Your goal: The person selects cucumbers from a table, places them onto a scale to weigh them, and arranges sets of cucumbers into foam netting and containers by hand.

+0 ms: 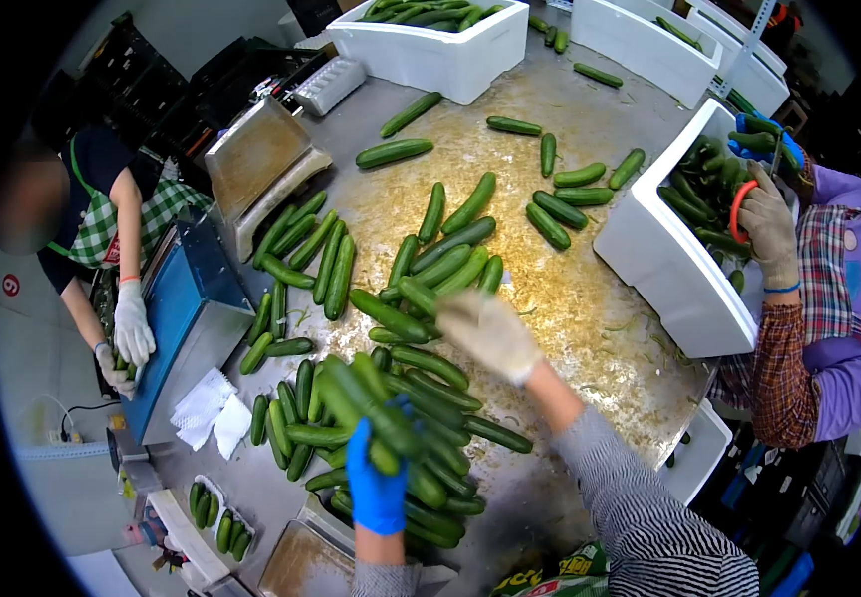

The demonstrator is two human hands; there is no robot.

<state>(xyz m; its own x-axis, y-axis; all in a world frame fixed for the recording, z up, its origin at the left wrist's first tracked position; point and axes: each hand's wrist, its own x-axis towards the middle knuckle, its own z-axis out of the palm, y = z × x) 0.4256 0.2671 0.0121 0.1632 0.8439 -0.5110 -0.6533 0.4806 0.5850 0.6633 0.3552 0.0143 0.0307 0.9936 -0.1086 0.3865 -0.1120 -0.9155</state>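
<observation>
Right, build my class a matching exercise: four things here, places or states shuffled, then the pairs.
1. Wearer's blue-gloved left hand
2. Wearer's white-gloved right hand
3. Red looped handle
4. Textured white sheets

A. Left of the green cucumber pile
B. Holding long green cucumbers
C. Gripped by a co-worker's white-gloved hand
D. Blurred, over the metal table's middle

Pairs: 1-B; 2-D; 3-C; 4-A

Seen from a single camera worn on the head, looking forward and steeply down over a metal table. Set close above the left hand, below centre, and the right hand, near the middle. Reaching across to a white box at the top edge. Stretched wide enough to include one person at far left and another person at far right. Curved like a fisheye, with black corners.
</observation>
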